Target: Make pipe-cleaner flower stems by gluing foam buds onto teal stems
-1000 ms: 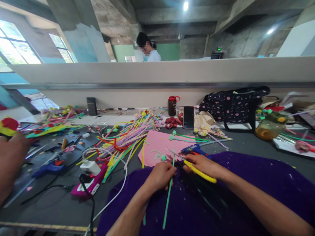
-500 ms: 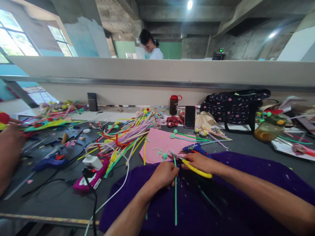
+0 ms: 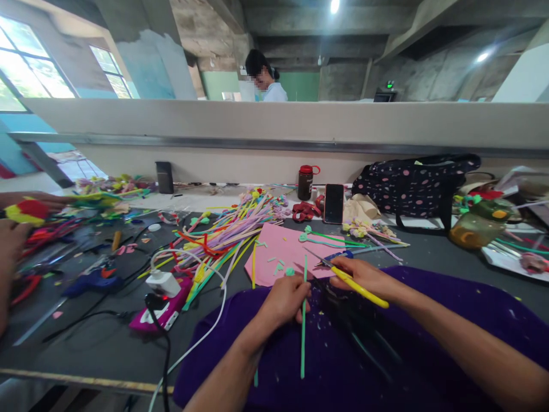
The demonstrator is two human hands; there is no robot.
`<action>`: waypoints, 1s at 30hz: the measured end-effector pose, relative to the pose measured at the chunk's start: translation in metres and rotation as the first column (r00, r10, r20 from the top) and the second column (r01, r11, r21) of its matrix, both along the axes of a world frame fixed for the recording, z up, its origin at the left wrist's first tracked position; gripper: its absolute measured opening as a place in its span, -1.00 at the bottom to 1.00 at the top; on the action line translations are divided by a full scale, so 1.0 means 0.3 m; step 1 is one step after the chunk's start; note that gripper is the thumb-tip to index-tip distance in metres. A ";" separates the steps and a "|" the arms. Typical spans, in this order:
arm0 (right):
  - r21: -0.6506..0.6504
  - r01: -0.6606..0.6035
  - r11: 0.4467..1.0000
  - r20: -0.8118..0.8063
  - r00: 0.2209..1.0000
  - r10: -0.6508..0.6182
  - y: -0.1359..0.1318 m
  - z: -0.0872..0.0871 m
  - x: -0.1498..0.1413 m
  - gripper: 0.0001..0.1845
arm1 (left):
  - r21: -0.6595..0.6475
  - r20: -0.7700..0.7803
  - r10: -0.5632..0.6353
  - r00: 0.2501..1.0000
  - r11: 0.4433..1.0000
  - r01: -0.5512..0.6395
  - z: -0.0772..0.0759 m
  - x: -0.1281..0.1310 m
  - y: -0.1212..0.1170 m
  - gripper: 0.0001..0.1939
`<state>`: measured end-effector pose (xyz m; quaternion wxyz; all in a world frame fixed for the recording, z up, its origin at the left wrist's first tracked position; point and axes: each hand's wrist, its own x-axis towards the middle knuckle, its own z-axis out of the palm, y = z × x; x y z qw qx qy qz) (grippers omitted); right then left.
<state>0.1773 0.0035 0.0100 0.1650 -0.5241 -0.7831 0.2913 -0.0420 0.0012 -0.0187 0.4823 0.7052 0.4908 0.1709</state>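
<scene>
My left hand [image 3: 286, 298] is closed around a thin green pipe cleaner [image 3: 303, 349], which stands nearly upright between the fingers and hangs down over the purple cloth on my lap. My right hand [image 3: 354, 274] grips scissors with yellow handles [image 3: 364, 293]; their blades point left, spread apart close to the top of the pipe cleaner. Another green pipe cleaner [image 3: 256, 376] shows below my left wrist. Just beyond my hands, a pink sheet [image 3: 268, 243] carries short green cut pieces [image 3: 278, 267] and a small green curled bit [image 3: 290, 271]. A blue glue gun [image 3: 341, 256] lies partly behind my right hand.
A heap of colourful pipe cleaners [image 3: 240, 229] lies left of the sheet. Nearer stands a magenta power strip [image 3: 171, 315] with cables. At the back are a phone [image 3: 333, 203], a red-capped bottle [image 3: 305, 183] and a dark bag [image 3: 407, 186]. A co-worker's hand [image 3: 11, 246] is at far left.
The scissors' blades have opened wider and their yellow handle has swung right. My left hand keeps the pipe cleaner. At far left, the co-worker's hands have moved, with a red-and-yellow piece.
</scene>
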 end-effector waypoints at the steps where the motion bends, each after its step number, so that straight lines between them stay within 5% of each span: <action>1: 0.003 -0.003 1.000 -0.026 1.000 0.003 -0.010 0.007 0.008 -0.54 | -0.017 0.044 0.024 0.999 1.000 -0.023 0.005 -0.001 0.002 -0.65; 10: -0.009 0.027 1.000 -0.028 0.999 -0.027 -0.071 -0.028 -0.003 -0.39 | -0.041 0.087 0.108 0.990 0.994 -0.105 0.031 0.008 0.001 -0.65; 30: -0.017 -0.033 0.999 -0.064 0.997 0.032 -0.079 -0.021 -0.037 -0.44 | 0.056 -0.002 0.011 1.000 0.998 -0.011 0.022 0.004 -0.006 -0.65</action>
